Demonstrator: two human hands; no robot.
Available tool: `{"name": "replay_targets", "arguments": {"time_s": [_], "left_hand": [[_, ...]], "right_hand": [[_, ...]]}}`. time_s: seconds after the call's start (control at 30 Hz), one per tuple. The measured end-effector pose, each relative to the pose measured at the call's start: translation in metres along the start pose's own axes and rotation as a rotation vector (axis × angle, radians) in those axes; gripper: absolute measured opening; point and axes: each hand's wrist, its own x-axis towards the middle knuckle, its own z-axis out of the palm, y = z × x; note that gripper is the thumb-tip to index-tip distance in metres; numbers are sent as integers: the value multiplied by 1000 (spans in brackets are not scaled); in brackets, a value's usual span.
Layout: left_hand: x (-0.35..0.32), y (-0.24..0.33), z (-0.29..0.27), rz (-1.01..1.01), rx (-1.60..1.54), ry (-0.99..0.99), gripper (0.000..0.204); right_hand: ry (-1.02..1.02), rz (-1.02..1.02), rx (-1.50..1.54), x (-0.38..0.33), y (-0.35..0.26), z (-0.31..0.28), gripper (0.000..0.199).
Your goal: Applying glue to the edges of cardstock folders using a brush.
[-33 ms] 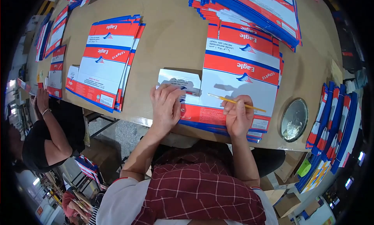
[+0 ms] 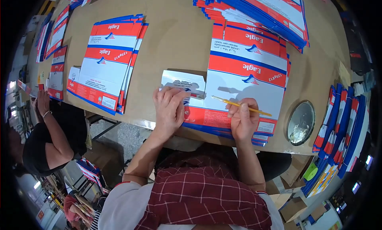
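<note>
Left hand [image 2: 170,109] presses flat, open, on the carton flap [image 2: 184,83]; right hand [image 2: 243,120] pinches a brush [image 2: 238,105] pointing to 10 o'clock. Card looks light, bendy; hold by edges

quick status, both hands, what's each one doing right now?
Left hand: open, fingers pressed flat on the folded flap of the flat printed carton.
Right hand: closed on a thin yellow brush, tip over the carton.
</note>
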Motion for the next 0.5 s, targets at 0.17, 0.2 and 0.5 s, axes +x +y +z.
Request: {"name": "replay_targets", "arguments": {"time_s": [0.17, 0.2, 0.5], "left_hand": [[-3, -5, 0, 19, -85, 13, 31], [-5, -5, 1, 25, -67, 32, 29], [-7, -2, 1, 35, 45, 56, 25]], "right_hand": [[-26, 17, -129, -3, 0, 0, 5], [-32, 44, -149, -2, -1, 2, 5], [-189, 29, -536, -7, -5, 7, 6]]}}
